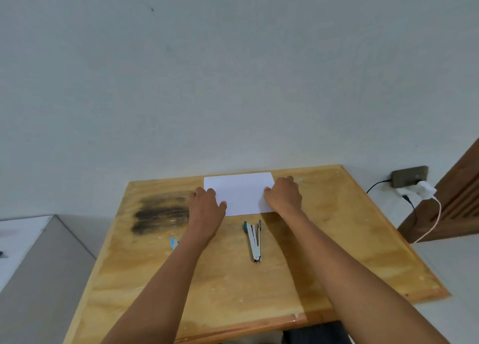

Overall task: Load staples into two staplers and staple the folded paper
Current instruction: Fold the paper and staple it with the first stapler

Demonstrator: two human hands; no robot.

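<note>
White paper sheet (239, 193), frame centre, on light wooden counter (337, 240).
Left hand (206, 205) and right hand (283, 197), fingers curled, pinch its side edges, probably squaring it; silver-and-teal stapler (254, 240) lies splayed open below, seemingly for loading.

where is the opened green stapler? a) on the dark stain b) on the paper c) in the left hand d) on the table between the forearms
d: the green stapler lies splayed open on the table, nearer than the paper, between both forearms.
</note>
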